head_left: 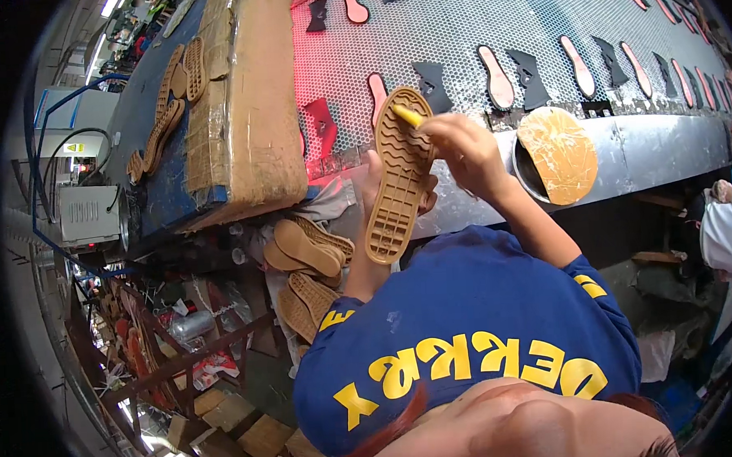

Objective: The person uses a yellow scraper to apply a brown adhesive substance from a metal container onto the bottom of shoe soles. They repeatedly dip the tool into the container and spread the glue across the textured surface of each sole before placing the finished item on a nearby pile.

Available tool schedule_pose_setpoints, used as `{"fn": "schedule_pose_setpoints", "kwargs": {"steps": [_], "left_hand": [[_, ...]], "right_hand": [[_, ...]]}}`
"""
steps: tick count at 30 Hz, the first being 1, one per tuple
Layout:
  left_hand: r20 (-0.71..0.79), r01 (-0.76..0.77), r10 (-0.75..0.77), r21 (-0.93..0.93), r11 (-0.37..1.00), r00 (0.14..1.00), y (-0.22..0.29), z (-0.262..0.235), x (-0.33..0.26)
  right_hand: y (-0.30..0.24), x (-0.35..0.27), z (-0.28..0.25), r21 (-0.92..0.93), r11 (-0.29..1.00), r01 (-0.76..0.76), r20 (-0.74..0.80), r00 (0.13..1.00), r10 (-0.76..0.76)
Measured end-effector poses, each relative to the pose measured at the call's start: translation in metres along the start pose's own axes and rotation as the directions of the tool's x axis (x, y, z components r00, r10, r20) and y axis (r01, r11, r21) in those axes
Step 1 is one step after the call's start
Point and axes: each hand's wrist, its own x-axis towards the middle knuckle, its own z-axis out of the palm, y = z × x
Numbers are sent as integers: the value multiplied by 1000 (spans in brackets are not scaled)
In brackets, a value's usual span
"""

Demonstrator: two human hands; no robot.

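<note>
Upright in front of me, my left hand (371,182) grips a tan shoe sole (399,174) from behind, its thumb along the left edge and fingers curled round the right one. The sole's grooved tread side shows, wavy at the top and gridded at the bottom. My right hand (464,151) is closed round a short yellow stick-like tool (408,115). The tool's tip meets or hovers just over the upper tread; contact cannot be made out. Most of the tool is hidden by my fingers, and its exact kind is unclear.
Ahead, a perforated conveyor belt (456,41) carries pink insoles (497,77) and black fabric pieces (432,85). A tan disc (563,156) leans over a round container at its edge. Cardboard (266,94) covers the left table's corner. More soles (301,246) are stacked low left.
</note>
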Motion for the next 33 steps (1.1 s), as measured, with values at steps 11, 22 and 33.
{"fn": "schedule_pose_setpoints", "kwargs": {"steps": [11, 22, 33], "left_hand": [[204, 135, -123, -44, 990, 971, -6, -9, 3], [52, 7, -4, -47, 999, 999, -4, -22, 5], [7, 60, -60, -146, 987, 998, -4, -47, 10]], "right_hand": [[7, 0, -15, 28, 995, -96, 145, 985, 91], [2, -18, -1, 30, 993, -112, 153, 983, 106], [-2, -33, 8, 131, 963, -236, 215, 955, 205]]}}
